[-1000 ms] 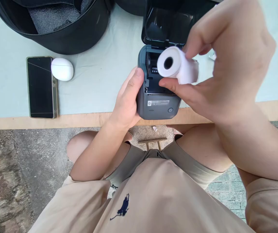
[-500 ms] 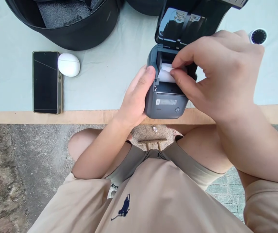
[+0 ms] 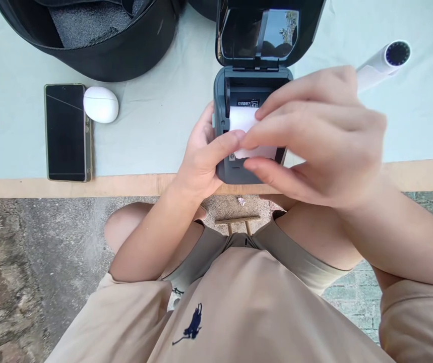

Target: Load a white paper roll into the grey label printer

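A dark grey label printer (image 3: 221, 170) stands at the table's front edge, its black lid (image 3: 259, 35) swung up and back. White paper (image 3: 242, 119) comes out of its inside and lies over the front rim. My left hand (image 3: 204, 156) grips the printer's left side, with the thumb resting on the paper's left edge. Over the paper is my right hand (image 3: 314, 136), its thumb and fingers apart and its fingertips at the paper; it hides the printer's right part.
A black phone (image 3: 65, 132) lies at the left with a white mouse (image 3: 101, 104) against it. An open black zip case (image 3: 125, 55) is behind them. A white cylinder (image 3: 377, 67) lies at the back right of the cloth-covered table (image 3: 156, 126).
The paper has been drawn out forward over the printer's front. The printer has turned to face me more squarely and shifted left. My right hand has moved left and its fingers have spread.
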Tool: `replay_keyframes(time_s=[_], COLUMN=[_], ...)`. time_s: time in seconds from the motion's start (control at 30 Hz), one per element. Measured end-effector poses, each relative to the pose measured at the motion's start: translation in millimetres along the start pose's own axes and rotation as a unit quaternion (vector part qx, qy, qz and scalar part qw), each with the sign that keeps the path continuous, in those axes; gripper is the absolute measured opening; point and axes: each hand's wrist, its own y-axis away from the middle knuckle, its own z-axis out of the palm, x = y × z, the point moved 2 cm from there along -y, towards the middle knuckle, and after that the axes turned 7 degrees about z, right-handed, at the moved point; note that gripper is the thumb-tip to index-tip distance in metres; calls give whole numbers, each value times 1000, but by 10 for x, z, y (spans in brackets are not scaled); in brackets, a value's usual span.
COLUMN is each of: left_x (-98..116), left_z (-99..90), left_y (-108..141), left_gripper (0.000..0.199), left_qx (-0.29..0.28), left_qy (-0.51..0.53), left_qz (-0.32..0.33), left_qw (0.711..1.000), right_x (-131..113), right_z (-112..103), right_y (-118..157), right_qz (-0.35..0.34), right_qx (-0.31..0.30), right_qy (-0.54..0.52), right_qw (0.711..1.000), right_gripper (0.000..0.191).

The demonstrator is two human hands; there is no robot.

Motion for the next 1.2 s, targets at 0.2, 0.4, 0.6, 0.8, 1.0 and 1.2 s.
replay_keyframes(time_s=[0.2, 0.4, 0.6, 0.8, 1.0, 1.2], left_x=[-123, -114, -166, -254, -275, -333], left_z=[-99, -70, -156, -252, -292, -248], left_y=[-58, -45, -145, -271, -264, -310], left_gripper=[24, 16, 37, 68, 85, 102], left_qx=[-126, -141, -161, -219, -210, -186], left_qy=[9, 39, -19, -19, -45, -52], left_qz=[85, 78, 118, 145, 188, 268], left_qw=[988, 986, 980, 965, 958, 944], right_x=[164, 169, 225, 249, 254, 269], right_z=[-90, -92, -190, -135, 115, 261], right_y=[65, 76, 80, 149, 205, 216], right_qz=[42, 48, 132, 301, 344, 333], right_qx=[3, -57, -60, -64, -171, -127], right_qy=[22, 5, -76, -215, -409, -518], right_qw=[999, 997, 987, 927, 828, 778], right_gripper=[13, 29, 41, 58, 71, 65])
